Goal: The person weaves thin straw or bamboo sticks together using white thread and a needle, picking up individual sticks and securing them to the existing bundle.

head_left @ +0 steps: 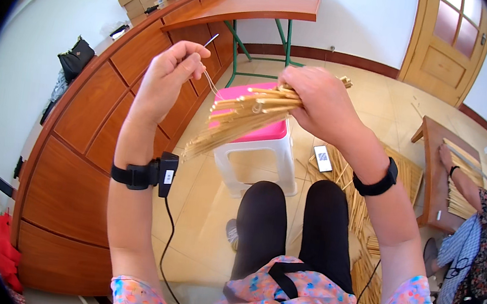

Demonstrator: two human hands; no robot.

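My left hand [171, 75] is raised at the left, its fingers pinched on a large needle [211, 40] whose thin metal end points up and to the right. A pale thread [211, 83] hangs from these fingers toward the bundle. My right hand [319, 97] grips a bundle of straw stalks [244, 119], which fans out down to the left, with short ends showing beyond the fist. Beneath the bundle stands a stool [257, 135] with a pink top and white legs. My fingers hide where the stalks are held.
Loose stalks [359, 219] lie on the tiled floor to the right, with a white phone-like rectangle [322, 158] among them. A curved wooden counter [97, 117] runs along the left. At the right, another person's hand [446, 156] rests by stalks on a low wooden table [437, 135].
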